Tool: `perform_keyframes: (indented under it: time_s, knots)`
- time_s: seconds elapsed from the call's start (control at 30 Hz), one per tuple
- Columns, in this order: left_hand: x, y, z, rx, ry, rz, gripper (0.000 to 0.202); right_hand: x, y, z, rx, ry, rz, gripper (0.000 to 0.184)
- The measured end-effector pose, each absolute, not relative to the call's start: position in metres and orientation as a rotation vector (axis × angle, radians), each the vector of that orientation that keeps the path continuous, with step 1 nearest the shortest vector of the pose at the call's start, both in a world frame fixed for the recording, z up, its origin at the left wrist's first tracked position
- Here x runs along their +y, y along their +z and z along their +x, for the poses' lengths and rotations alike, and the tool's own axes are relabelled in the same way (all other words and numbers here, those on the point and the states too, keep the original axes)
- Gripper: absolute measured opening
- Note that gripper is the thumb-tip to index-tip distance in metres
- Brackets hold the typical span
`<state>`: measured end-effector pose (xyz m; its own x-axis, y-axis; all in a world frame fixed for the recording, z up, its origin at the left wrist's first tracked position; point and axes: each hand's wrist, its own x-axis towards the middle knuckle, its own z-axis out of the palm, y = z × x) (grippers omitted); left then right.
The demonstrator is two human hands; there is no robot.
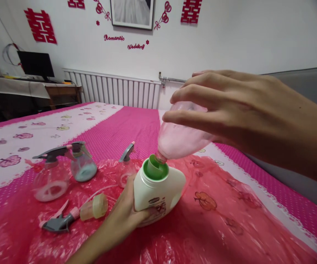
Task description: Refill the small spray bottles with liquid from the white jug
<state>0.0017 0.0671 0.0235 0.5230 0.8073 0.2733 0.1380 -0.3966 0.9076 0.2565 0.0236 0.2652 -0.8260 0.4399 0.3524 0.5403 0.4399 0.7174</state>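
From my remote seat, I have the left hand [132,209] clamped around the side of the white jug [150,196], thumb across its front label and the other fingers mostly hidden behind. My right hand [227,99] is closed over the round pink bottle [182,141], which tilts neck-down at the jug's green spout [154,167] (I can't tell whether the two touch, or whether liquid is running). The jug leans slightly over the red plastic sheet [172,242], which is spread on the bed [139,124]. To the left of the jug stand a pinkish spray bottle [51,183], a spray bottle with bluish liquid [84,170] and, just beside the jug, a third spray bottle [125,171]. In front of them, a loose trigger head [58,223] lies against a yellowish cap [94,208].
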Motion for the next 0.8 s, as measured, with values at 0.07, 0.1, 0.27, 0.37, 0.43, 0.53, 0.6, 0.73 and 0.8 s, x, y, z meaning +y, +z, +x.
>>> perform_keyframes:
  time_s: [0.07, 0.1, 0.27, 0.37, 0.43, 0.53, 0.6, 0.73, 0.8]
  knots:
    - [0.067, 0.024, 0.002, 0.788, 0.916, 1.843, 0.078, 0.023, 0.265, 0.257, -2.560, -1.288, -0.913, 0.054]
    - [0.067, 0.025, 0.003, 0.795, 0.915, 1.839, 0.077, 0.023, 0.264, 0.258, -2.554, -1.300, -0.915, 0.052]
    - [0.067, 0.023, 0.003, 0.808, 0.940, 1.839, 0.075, 0.028, 0.258, 0.259, -2.512, -1.517, -0.759, 0.045]
    - [0.068, 0.021, 0.003, 0.815, 0.946, 1.820, 0.076, 0.031, 0.251, 0.259, -2.491, -1.529, -0.733, 0.044]
    - [0.068, 0.019, 0.002, 0.813, 0.939, 1.811, 0.076, 0.031, 0.246, 0.258, -2.470, -1.516, -0.783, 0.051]
    - [0.069, 0.019, 0.002, 0.808, 0.926, 1.799, 0.076, 0.030, 0.242, 0.258, -2.462, -1.511, -0.820, 0.055]
    - [0.068, 0.019, 0.002, 0.811, 0.918, 1.787, 0.075, 0.029, 0.241, 0.258, -2.452, -1.524, -0.810, 0.047]
    - [0.068, 0.019, 0.003, 0.805, 0.930, 1.788, 0.076, 0.029, 0.240, 0.259, -2.468, -1.501, -0.820, 0.053]
    - [0.069, 0.018, 0.002, 0.805, 0.933, 1.790, 0.075, 0.030, 0.238, 0.259, -2.480, -1.476, -0.815, 0.058]
